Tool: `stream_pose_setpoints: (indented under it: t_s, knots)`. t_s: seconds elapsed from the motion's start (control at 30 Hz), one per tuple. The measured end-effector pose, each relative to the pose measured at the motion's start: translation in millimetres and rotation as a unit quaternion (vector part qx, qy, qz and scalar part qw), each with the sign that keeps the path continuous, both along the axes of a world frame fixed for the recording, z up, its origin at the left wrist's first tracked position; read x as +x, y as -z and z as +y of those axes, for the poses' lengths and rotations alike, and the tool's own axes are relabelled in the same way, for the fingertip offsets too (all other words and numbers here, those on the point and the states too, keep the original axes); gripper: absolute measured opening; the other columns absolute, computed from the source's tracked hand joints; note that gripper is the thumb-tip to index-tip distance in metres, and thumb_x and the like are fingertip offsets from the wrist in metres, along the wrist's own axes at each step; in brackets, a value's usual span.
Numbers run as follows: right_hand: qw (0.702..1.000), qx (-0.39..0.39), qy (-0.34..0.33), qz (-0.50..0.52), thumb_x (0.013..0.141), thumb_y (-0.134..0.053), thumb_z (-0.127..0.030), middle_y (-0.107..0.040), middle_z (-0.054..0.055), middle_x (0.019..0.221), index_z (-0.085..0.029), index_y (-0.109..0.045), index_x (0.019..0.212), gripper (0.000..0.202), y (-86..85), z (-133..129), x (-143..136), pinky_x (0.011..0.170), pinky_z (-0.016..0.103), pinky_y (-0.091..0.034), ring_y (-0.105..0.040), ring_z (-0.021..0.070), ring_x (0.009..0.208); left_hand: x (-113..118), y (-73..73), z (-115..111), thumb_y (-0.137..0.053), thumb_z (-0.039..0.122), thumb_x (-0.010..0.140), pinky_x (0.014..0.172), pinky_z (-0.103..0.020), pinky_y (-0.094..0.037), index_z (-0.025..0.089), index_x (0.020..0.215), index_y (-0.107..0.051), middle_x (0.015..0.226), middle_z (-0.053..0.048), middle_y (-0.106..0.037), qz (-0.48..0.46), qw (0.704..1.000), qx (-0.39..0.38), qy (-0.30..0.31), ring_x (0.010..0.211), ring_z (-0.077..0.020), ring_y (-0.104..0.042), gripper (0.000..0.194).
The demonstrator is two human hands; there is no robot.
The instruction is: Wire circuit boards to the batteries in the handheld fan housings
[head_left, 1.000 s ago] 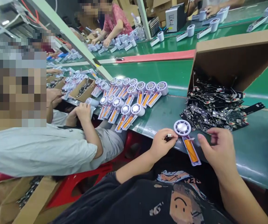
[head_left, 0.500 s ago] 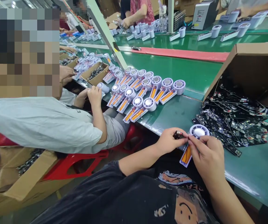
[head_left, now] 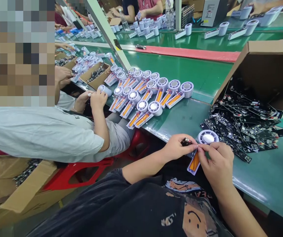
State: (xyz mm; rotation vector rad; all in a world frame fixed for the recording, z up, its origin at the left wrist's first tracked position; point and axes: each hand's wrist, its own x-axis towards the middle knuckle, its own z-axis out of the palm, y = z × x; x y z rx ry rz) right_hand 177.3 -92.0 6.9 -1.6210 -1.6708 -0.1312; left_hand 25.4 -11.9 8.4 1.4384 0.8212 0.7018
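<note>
My left hand point(head_left: 177, 148) pinches a small black circuit board point(head_left: 186, 142), whose end sticks up between thumb and fingers. My right hand point(head_left: 217, 163) is closed, its thumb and finger tips meeting those of the left; what they pinch there is too small to make out. Under both hands lies a lilac handheld fan point(head_left: 207, 137) at the bench edge, its round head beyond my fingers. The fan's open handle points toward me and shows an orange battery and dark wires. Part of this handle is hidden by my right hand.
Right of the fan, a pile of circuit boards point(head_left: 245, 126) spills from a tipped cardboard box point(head_left: 257, 62). Rows of open fans point(head_left: 154, 108) stand on the green bench point(head_left: 178, 123) to the left. A co-worker point(head_left: 45, 131) sits close on my left, handling another fan.
The view has shifted slightly, so everything sits a little further left. My hands keep their pinch at the fan, with the circuit board tilted a bit differently. The co-worker's hands have moved slightly.
</note>
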Motion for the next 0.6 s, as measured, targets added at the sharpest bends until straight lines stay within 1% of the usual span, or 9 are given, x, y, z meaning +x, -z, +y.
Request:
stream_pose_setpoints:
  t_s: [0.07,0.17,0.3,0.37,0.43,0.53,0.6]
  knots:
    - [1.000,-0.010,0.011,0.008,0.092,-0.062,-0.030,-0.058,0.004,0.080,-0.023,-0.075,0.084,0.016,-0.7,0,-1,0.074,0.035,-0.037,-0.052,0.0191,0.078,0,0.3,0,-0.071,0.030,0.080,0.072,-0.027,-0.051,0.015,0.080,-0.070,0.079,-0.003,-0.070,0.000,0.999,0.042,-0.001,0.072,-0.0130,-0.062,0.015]
    - [0.999,-0.019,0.025,0.022,0.091,-0.062,-0.030,-0.058,0.004,0.081,-0.024,-0.074,0.082,0.016,-1.6,-2,-4,0.076,0.036,-0.035,-0.051,0.0197,0.080,-1,1.2,-1,-0.065,0.025,0.081,0.075,-0.028,-0.052,0.017,0.078,-0.069,0.079,-0.004,-0.070,0.027,0.989,0.147,0.005,0.075,-0.0147,-0.064,0.009]
    - [0.999,-0.021,0.030,0.032,0.091,-0.062,-0.029,-0.058,0.004,0.081,-0.024,-0.073,0.081,0.015,-1.3,-3,-6,0.076,0.036,-0.033,-0.050,0.0198,0.080,-3,6.0,-5,-0.060,0.026,0.088,0.078,-0.029,-0.053,0.018,0.079,-0.067,0.081,-0.005,-0.073,0.046,0.950,0.308,0.000,0.079,-0.0164,-0.066,0.013]
    - [0.998,-0.023,0.031,0.040,0.091,-0.063,-0.029,-0.058,0.004,0.082,-0.024,-0.074,0.082,0.015,-0.5,-4,-5,0.076,0.036,-0.034,-0.051,0.0199,0.081,-2,8.8,-7,-0.059,0.027,0.090,0.079,-0.029,-0.054,0.018,0.081,-0.066,0.083,-0.006,-0.074,0.039,0.933,0.358,-0.009,0.080,-0.0164,-0.068,0.014]
    - [0.998,-0.024,0.031,0.048,0.090,-0.063,-0.029,-0.058,0.004,0.082,-0.024,-0.074,0.083,0.014,0.5,-4,-5,0.076,0.037,-0.034,-0.051,0.0197,0.081,-1,10.2,-8,-0.060,0.025,0.090,0.076,-0.028,-0.054,0.018,0.080,-0.065,0.081,-0.005,-0.074,0.027,0.926,0.375,-0.019,0.077,-0.0155,-0.068,0.013]
    - [0.998,-0.017,0.026,0.051,0.091,-0.062,-0.030,-0.058,0.003,0.081,-0.024,-0.074,0.084,0.015,1.5,-3,-4,0.077,0.036,-0.033,-0.050,0.0191,0.081,1,9.6,-6,-0.063,0.023,0.088,0.073,-0.026,-0.053,0.018,0.079,-0.065,0.078,-0.004,-0.073,0.013,0.938,0.345,-0.030,0.074,-0.0143,-0.067,0.010]
    - [0.999,-0.013,0.018,0.047,0.092,-0.061,-0.029,-0.057,0.002,0.080,-0.024,-0.073,0.084,0.016,1.4,-2,-3,0.078,0.036,-0.032,-0.049,0.0188,0.080,1,8.5,-3,-0.063,0.023,0.087,0.074,-0.026,-0.053,0.018,0.082,-0.067,0.080,-0.005,-0.074,0.006,0.946,0.324,-0.021,0.076,-0.0145,-0.068,0.009]
